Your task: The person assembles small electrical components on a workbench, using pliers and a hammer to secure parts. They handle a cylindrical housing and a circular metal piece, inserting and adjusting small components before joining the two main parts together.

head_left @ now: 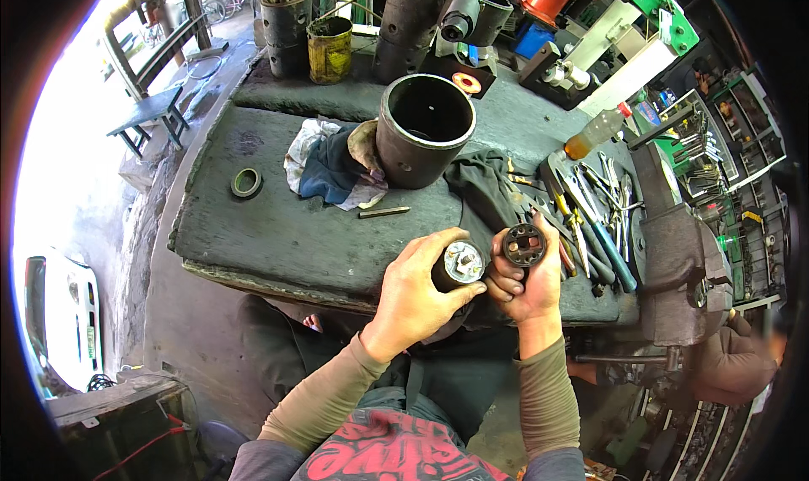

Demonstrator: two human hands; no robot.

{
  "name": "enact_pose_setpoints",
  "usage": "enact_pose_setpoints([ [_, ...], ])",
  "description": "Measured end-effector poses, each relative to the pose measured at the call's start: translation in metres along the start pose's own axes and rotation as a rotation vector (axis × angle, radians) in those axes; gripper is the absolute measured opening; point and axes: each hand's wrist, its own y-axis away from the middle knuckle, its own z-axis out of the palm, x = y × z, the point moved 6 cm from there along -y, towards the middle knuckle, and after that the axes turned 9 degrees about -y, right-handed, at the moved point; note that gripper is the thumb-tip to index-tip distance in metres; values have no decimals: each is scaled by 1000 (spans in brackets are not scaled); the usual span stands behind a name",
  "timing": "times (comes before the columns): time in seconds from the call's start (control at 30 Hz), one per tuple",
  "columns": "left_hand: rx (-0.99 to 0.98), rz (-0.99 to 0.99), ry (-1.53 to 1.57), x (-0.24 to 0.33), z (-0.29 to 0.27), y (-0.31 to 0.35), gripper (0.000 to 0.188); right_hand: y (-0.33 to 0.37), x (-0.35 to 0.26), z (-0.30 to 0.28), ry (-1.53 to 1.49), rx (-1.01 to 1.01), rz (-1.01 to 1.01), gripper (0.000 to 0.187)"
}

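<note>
My left hand (419, 287) is wrapped round a dark cylindrical part whose round silver end (463, 263) faces up. Close beside it, my right hand (537, 285) grips a black round end piece (523, 245) with copper-coloured blocks inside. The two parts are apart, both held above the near edge of the dark workbench (278, 253). Beyond my hands, a short metal rod (384, 213) lies on the bench. A thick black steel cylinder (425, 135) stands behind it, with crumpled rags (333, 165) against its left side. A dark cloth (480, 186) lies to its right.
Pliers and other hand tools (594, 215) crowd a tray on the right, before a bench vise (687, 266). A red-capped bottle (597, 133) stands behind them. At left lies a ring (246, 182); a yellow can (329, 51) stands far back. Another person (737, 363) is at lower right.
</note>
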Motion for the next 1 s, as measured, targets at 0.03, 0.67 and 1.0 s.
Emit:
enact_pose_setpoints([
  [0.03,20,12,-11,0,0,1,69,0,1,0,-3,-9,4,80],
  [0.67,1,39,-108,2,3,0,75,-1,0,-32,-197,-87,-80,81],
  [1.0,-83,-10,-75,0,1,5,77,4,4,-37,-303,-171,-80,83],
])
